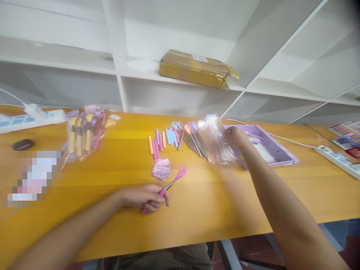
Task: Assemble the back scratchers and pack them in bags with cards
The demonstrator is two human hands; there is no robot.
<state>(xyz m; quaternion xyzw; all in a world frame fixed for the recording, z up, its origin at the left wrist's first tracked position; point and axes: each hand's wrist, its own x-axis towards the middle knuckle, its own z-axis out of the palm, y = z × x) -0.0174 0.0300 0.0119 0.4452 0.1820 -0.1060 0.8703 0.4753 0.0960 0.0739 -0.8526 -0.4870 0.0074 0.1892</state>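
My left hand [150, 197] is closed around the pink grip of a back scratcher [180, 173], whose pink claw head points up and right over the table. My right hand [237, 137] is at the right edge of a pile of clear plastic bags [218, 144], beside a purple box [271, 144]. Its fingers look curled, but blur hides what they hold, if anything. Left of the bags lie several back scratchers [194, 140] with bare metal rods. Coloured grip sleeves [171, 137] lie next to them, with small printed cards [161, 168] in front.
Bagged back scratchers [83, 137] lie at the left, near a white power strip [53, 116] and a dark oval object [23, 144]. Another power strip [340, 161] is at the right. A taped parcel [194, 69] rests on the shelf behind the table.
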